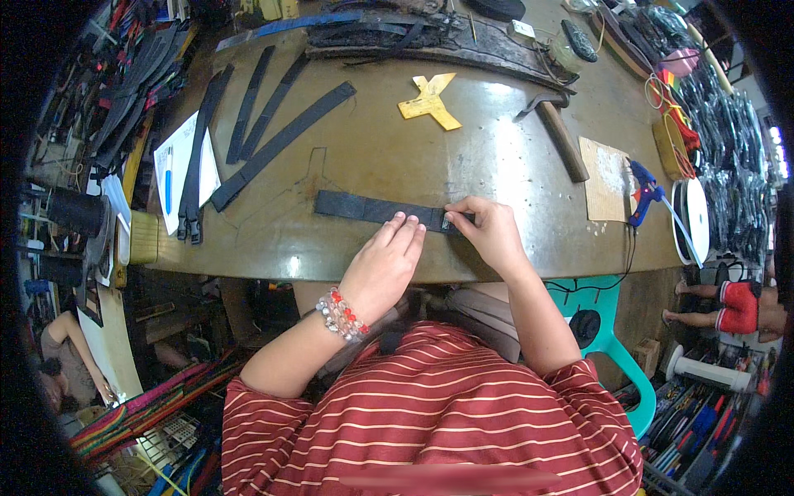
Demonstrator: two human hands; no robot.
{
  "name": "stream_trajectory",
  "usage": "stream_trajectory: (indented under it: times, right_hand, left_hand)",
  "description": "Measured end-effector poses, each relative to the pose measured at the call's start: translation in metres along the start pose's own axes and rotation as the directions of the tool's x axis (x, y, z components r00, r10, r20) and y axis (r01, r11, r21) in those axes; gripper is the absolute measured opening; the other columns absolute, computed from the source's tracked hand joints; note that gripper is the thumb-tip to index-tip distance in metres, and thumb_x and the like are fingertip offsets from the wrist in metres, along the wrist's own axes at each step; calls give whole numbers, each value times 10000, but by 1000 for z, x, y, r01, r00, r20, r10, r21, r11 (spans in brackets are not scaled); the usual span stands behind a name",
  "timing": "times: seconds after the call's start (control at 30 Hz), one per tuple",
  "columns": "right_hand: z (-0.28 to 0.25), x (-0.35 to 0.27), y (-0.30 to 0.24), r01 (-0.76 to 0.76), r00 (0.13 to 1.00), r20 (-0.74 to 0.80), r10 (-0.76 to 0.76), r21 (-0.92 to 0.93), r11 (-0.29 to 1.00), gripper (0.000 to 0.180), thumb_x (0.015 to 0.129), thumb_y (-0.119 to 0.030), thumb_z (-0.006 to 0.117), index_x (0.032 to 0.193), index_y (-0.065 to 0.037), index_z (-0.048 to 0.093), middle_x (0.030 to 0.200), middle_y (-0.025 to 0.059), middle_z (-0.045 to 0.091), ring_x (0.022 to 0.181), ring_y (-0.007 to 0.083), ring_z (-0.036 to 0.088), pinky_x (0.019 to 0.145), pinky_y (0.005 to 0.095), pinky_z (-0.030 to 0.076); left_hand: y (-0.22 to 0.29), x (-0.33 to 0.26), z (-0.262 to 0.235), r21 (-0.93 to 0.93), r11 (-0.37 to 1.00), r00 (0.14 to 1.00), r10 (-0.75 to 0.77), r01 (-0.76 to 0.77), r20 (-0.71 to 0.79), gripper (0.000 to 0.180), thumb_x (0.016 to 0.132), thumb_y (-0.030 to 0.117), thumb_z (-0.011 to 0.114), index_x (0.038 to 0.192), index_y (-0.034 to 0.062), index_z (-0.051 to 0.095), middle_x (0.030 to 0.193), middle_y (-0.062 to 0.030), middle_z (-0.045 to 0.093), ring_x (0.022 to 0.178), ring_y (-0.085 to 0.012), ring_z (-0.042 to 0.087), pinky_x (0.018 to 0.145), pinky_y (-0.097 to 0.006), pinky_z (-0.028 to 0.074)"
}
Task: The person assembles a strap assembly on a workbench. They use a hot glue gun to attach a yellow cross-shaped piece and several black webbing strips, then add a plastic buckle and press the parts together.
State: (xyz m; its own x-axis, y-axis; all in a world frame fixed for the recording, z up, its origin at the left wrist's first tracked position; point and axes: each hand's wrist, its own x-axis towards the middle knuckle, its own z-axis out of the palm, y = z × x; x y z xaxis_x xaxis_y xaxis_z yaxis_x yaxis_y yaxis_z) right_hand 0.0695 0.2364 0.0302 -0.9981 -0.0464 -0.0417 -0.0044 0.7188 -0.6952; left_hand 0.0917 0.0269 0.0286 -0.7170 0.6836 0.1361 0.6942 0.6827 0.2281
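A wide black webbing strap [341, 203] lies across the table close to its front edge. My left hand [385, 255] rests on the middle of it, fingers stretched out and flat, with a beaded bracelet on the wrist. At the strap's right end my right hand [490, 231] pinches the material between thumb and forefinger. Beside those fingertips sits a small pale-marked patch [447, 221], partly covered, its details too small to read. More black straps [285, 142] lie at the left, one with a buckle [189, 229] on its near end.
A yellow Y-shaped template [428, 102] lies beyond the strap. To the right are a hammer [564, 145], a cardboard piece [605, 178] and a blue glue gun [645, 192] with its cord. White paper [168, 178] with a pen lies left. A teal chair [616, 355] stands right, below the table edge.
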Motion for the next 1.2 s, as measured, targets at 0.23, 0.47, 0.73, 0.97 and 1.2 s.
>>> stream_trajectory:
  times: [0.23,0.47,0.73,0.97,1.2]
  right_hand:
    - [3,4,9,124,992,7,-124,-30,992,154,798,-161,711,907,-53,704,875,143,677,813,291,656,746,375,514]
    - [-94,74,96,-362,853,-510,-110,-730,580,454,917,-283,583,1357,-276,469,1047,182,587,953,345,580,833,429,458]
    - [-77,-44,19,-4,944,-328,27,71,997,495,980,-124,433,1464,-201,360,854,48,527,623,106,467,524,257,400]
    - [-16,-126,-2,-62,997,-41,62,-7,998,579,906,-68,568,1447,-141,375,1227,226,585,1054,362,619,866,398,495]
    - [-19,-132,-8,-25,997,-75,21,-45,999,540,931,-151,556,1439,-224,391,970,230,635,831,383,641,737,417,514]
  left_hand:
    - [6,6,-4,24,999,1000,-24,23,5,447,836,81,498,1281,56,535,1266,-160,537,1202,-309,497,984,-379,463]
    - [1,16,-9,131,989,996,59,-66,63,407,814,99,539,1218,63,578,1304,-98,512,1068,-267,548,861,-341,534]
    - [1,25,-14,141,982,987,111,-127,116,314,819,99,549,1129,61,573,1358,-38,495,929,-258,575,751,-319,568]
    - [8,27,-14,215,968,979,91,-130,180,310,827,106,549,1132,56,572,1384,-47,480,981,-289,580,761,-345,570]
    - [9,23,-8,223,969,985,69,-104,158,357,842,104,535,1193,50,565,1404,-60,460,1078,-348,565,795,-367,568]
